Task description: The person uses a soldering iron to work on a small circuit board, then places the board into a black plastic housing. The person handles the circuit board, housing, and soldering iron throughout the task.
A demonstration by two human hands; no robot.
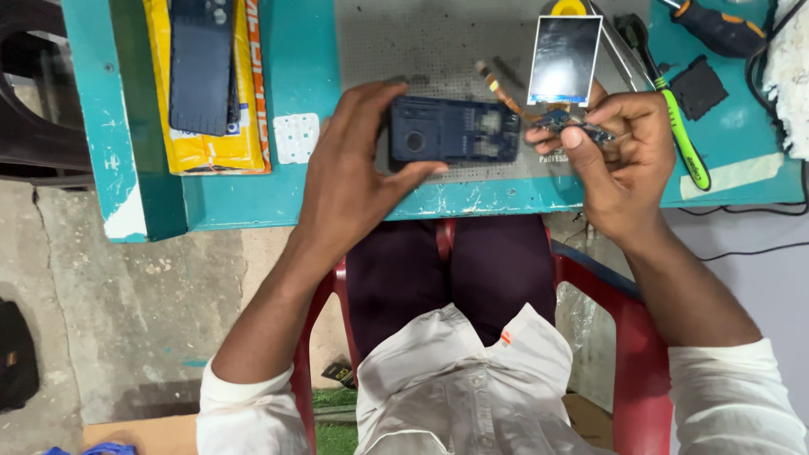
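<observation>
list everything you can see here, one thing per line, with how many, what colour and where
phone body: 1, dark blue, in left hand over the mat
circuit board: 1, dark, in right hand
screen: 1, glossy, by the board on an orange ribbon
mat: 1, grey, table centre
table: 1, teal
yellow box: 1, table left, dark phone part on top
green tool: 1, table right
screwdriver: 1, dark with orange, top right
red chair: 1, under the person
left hand: 1
right hand: 1

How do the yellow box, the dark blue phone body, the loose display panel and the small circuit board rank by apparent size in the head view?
1. yellow box
2. dark blue phone body, in the left hand
3. display panel
4. small circuit board, in the right hand
</observation>
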